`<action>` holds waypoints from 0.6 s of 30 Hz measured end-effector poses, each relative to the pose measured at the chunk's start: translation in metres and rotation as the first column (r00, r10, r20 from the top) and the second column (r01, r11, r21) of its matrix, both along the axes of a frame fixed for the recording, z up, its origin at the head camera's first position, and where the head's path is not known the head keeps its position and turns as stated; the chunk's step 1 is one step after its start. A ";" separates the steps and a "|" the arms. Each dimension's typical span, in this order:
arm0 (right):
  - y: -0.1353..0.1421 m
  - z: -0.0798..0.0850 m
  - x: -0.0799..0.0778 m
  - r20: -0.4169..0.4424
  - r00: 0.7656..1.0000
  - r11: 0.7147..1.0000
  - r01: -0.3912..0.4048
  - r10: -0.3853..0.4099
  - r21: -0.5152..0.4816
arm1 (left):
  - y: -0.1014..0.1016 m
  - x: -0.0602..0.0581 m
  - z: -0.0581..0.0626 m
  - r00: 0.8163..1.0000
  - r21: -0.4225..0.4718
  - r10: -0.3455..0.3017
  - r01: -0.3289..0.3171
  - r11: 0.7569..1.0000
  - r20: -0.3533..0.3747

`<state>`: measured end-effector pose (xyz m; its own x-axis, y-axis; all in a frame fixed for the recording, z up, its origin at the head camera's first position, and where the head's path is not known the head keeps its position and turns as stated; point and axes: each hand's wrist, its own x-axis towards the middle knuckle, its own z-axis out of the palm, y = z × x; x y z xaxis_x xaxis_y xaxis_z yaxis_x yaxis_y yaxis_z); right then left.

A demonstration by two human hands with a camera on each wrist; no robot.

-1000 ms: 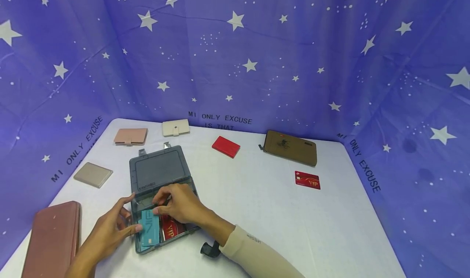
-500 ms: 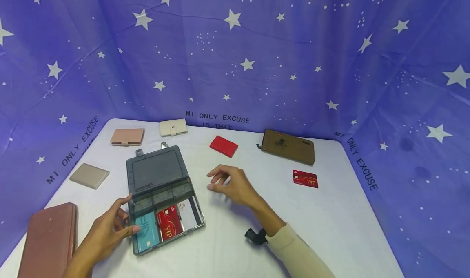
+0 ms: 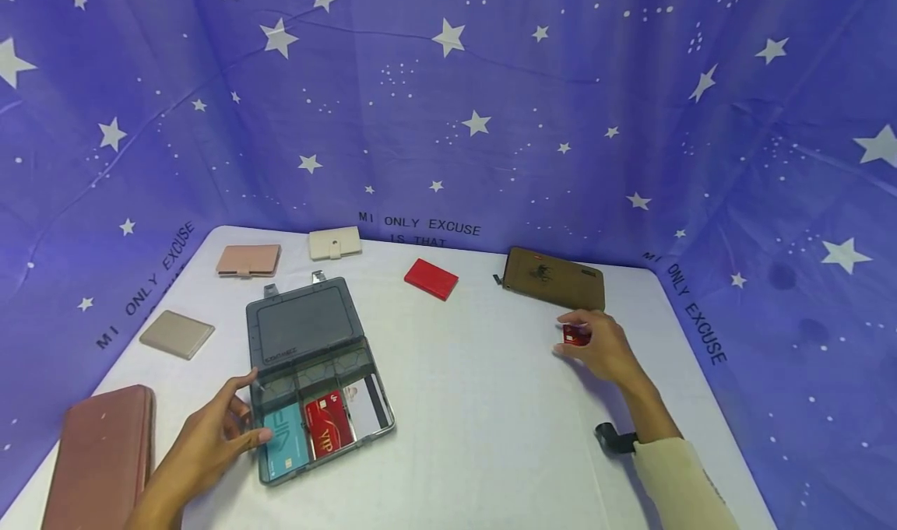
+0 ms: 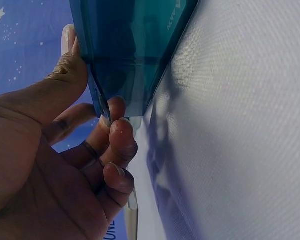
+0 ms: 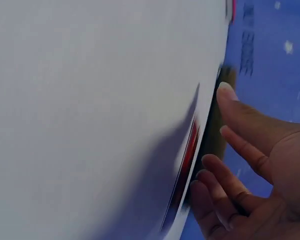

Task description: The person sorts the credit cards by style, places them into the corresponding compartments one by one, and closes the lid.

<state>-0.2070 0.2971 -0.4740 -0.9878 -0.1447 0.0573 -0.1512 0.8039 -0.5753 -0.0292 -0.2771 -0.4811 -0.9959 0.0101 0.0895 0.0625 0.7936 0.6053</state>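
Observation:
A grey see-through compartment box (image 3: pixel 371 433) lies with its lid folded back at the table's left. Its front compartments hold a teal card (image 3: pixel 286 440), a red VIP card (image 3: pixel 328 425) and a white card with a dark stripe (image 3: pixel 364 409). My left hand (image 3: pixel 210 436) grips the box's left side, thumb at the rim and fingers bent against the wall, as the left wrist view shows. Over at the right, my right hand (image 3: pixel 604 349) hovers above another red card (image 3: pixel 576 335) on the table, fingers spread and apart from it; the hand partly hides the card.
A brown zip wallet (image 3: pixel 554 279) lies just behind my right hand. A red card holder (image 3: pixel 430 279), a cream wallet (image 3: pixel 335 243), a pink wallet (image 3: pixel 248 260) and a beige holder (image 3: pixel 177 334) rest farther back. A large reddish-brown wallet (image 3: pixel 101 456) lies near my left forearm.
My right hand has left the box and moved far right to the loose red card. The teal card now lies down in its compartment. The left hand stays at the box.

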 end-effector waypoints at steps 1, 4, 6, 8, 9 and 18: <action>0.009 0.000 0.000 0.003 1.000 0.999 0.015 -0.015 0.028 | 0.000 0.000 0.000 1.000 -0.001 -0.001 0.001 1.000 -0.004; 0.029 -0.004 0.000 0.016 0.998 0.995 0.057 -0.058 0.085 | 0.000 0.000 0.001 1.000 -0.001 -0.003 0.003 1.000 -0.003; 0.036 -0.006 0.000 0.032 0.997 0.991 0.073 -0.077 0.111 | -0.001 0.000 0.001 1.000 -0.003 -0.006 0.006 1.000 -0.004; 0.037 -0.007 -0.001 0.037 0.996 0.989 0.074 -0.080 0.128 | -0.001 -0.001 0.002 1.000 -0.007 -0.006 0.006 1.000 -0.005; 0.035 -0.007 -0.002 0.042 0.996 0.989 0.074 -0.080 0.131 | -0.001 -0.001 0.002 1.000 -0.008 -0.005 0.005 1.000 -0.007; -0.013 -0.001 0.002 0.033 0.999 0.999 -0.019 0.018 0.041 | 0.001 0.001 0.002 1.000 0.003 -0.006 0.006 1.000 0.003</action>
<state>-0.2052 0.2842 -0.4749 -0.9862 -0.1647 0.0189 -0.1481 0.8241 -0.5468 -0.0281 -0.2759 -0.4791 -0.9961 0.0153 0.0863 0.0649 0.7911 0.6082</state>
